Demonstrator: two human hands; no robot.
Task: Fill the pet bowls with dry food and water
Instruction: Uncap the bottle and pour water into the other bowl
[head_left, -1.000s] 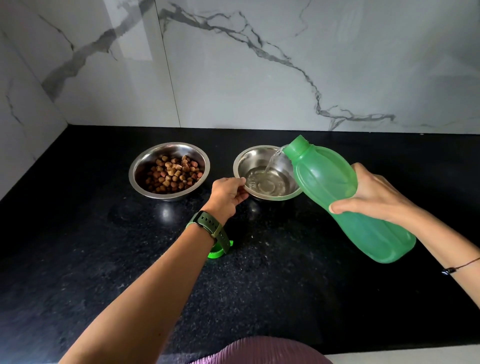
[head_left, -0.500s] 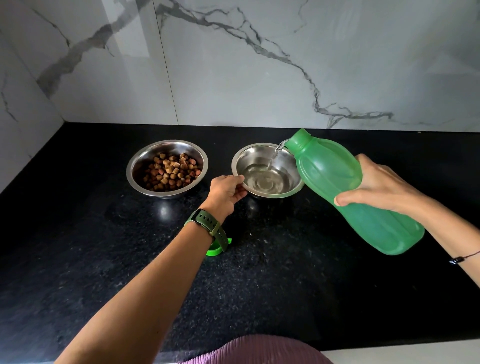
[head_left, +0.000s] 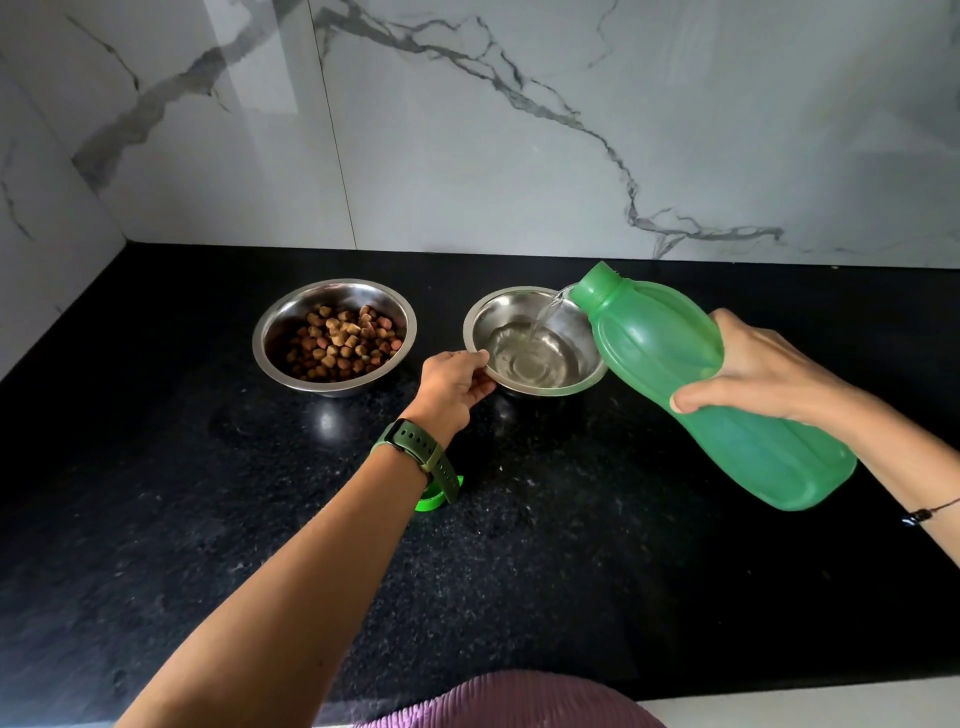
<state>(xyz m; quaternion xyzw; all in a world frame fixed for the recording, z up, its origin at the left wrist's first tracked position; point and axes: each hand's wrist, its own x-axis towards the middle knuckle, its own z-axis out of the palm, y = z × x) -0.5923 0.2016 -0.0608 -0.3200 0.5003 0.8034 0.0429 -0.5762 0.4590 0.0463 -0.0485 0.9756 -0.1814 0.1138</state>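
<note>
Head view: right hand (head_left: 769, 374) fingers wrapped round green bottle (head_left: 701, 384), tilted mouth-down so water stream lands in right-side bowl (head_left: 535, 343) on black table (head_left: 571, 545). Left hand (head_left: 452, 384) pinches that bowl's near rim, likely steadying against slide. Kibble bowl (head_left: 335, 338) just beside, already filled. Green cap (head_left: 434, 501) parked under left wrist.

I see soft, even daylight; a pale window reflection glares on the marble wall (head_left: 249, 57) at upper left. The black counter (head_left: 571, 571) stays dim. Edges bow from wide-angle distortion; focus is sharp.
</note>
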